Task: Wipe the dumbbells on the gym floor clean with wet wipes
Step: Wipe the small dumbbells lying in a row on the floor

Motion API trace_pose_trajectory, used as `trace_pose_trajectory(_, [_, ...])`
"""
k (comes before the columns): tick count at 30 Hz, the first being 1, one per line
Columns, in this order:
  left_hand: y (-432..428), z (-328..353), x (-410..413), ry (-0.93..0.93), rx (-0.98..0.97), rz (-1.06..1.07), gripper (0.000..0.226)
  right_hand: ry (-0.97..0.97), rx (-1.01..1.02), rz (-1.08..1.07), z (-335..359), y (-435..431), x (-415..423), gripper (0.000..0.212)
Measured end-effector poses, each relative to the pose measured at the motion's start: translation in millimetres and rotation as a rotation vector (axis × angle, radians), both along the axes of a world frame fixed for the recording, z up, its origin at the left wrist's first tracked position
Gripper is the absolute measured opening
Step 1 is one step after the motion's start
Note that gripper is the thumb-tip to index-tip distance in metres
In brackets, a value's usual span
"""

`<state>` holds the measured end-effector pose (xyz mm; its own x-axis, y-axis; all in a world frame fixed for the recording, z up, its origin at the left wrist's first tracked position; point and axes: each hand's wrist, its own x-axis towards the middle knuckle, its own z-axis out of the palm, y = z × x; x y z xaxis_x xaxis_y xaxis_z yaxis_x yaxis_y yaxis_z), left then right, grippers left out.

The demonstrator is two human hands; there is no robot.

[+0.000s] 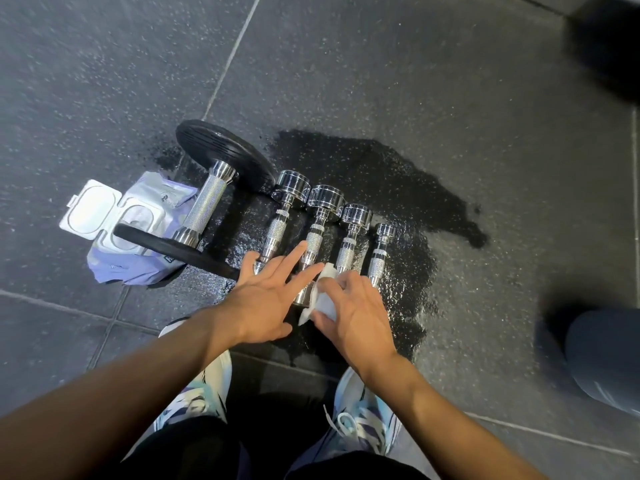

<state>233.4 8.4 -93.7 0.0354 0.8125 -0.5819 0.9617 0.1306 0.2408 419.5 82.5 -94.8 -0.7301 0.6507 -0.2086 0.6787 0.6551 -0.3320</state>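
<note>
Several chrome dumbbells lie side by side on the wet black gym floor. A large one with black plates (207, 202) is at the left, and smaller chrome ones (313, 233) sit to its right. My right hand (356, 313) grips a crumpled white wet wipe (323, 299) against the near end of a small chrome dumbbell. My left hand (266, 299) hovers with straight, spread fingers over the near ends of the neighbouring dumbbells, its fingertips close to the wipe. The near heads of the middle dumbbells are hidden under my hands.
A purple pack of wet wipes (138, 230) with its white lid flipped open lies left of the big dumbbell. A dark wet patch (398, 188) spreads over the floor tiles. My two sneakers (363, 420) stand below. A dark rounded object (602, 358) sits at the right edge.
</note>
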Motion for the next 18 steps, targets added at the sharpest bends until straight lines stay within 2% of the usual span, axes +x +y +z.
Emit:
trace_pose_trajectory(7, [-0.4,-1.1,0.4,0.007,0.012,0.003,0.122,-0.129,0.039,-0.048,-2.9,-5.2,-13.9,0.049])
trace_pose_trajectory(11, [0.9,-0.1,0.7,0.02,0.012,-0.007,0.12,-0.157,0.049,-0.073,-10.7,-4.5,-21.0,0.046])
trace_pose_trajectory(14, [1.5,0.2,1.0,0.028,0.005,-0.011,0.119,-0.23,0.077,-0.034,-16.4,-4.7,-29.3,0.051])
trace_pose_trajectory(18, [1.3,1.4,1.1,0.027,-0.002,-0.014,0.118,-0.158,0.036,0.004,-12.6,0.9,-21.8,0.052])
